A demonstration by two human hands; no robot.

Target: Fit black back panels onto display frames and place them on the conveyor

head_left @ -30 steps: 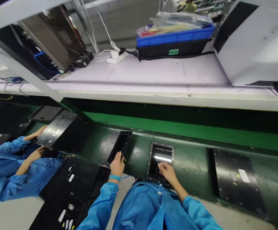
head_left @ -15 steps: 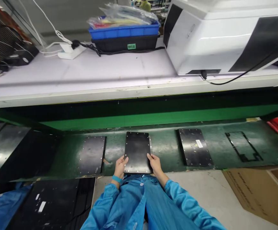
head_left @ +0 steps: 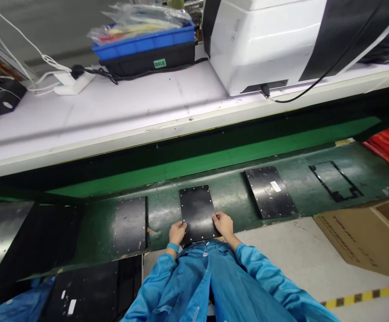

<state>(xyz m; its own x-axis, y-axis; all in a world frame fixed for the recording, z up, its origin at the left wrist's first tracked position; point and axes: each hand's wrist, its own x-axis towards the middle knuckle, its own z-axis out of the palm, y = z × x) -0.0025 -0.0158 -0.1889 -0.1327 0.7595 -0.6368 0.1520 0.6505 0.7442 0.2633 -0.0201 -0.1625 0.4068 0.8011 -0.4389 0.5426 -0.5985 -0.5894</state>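
Note:
A flat black panel (head_left: 199,212) with small bright dots along its edges lies on the green bench surface (head_left: 167,223) in front of my body. My left hand (head_left: 177,232), with a blue band at the wrist, pinches its lower left edge. On the opposite edge, my right hand (head_left: 222,223) grips the same panel between thumb and fingers. A similar dark panel (head_left: 129,224) lies to the left. To the right rests another black one (head_left: 271,192) with a white label. Farther right is a thin black frame (head_left: 335,180).
Above the bench runs a white shelf (head_left: 141,107) with a blue bin (head_left: 144,42), a power strip (head_left: 74,84) and a large white machine (head_left: 261,44). A cardboard box (head_left: 358,241) stands at the lower right. Black panels (head_left: 83,290) are at the lower left.
The camera view has turned and tilted, so the bench and shelf now slant up to the right. Both hands still hold the panel, which looks closer to flat on the bench.

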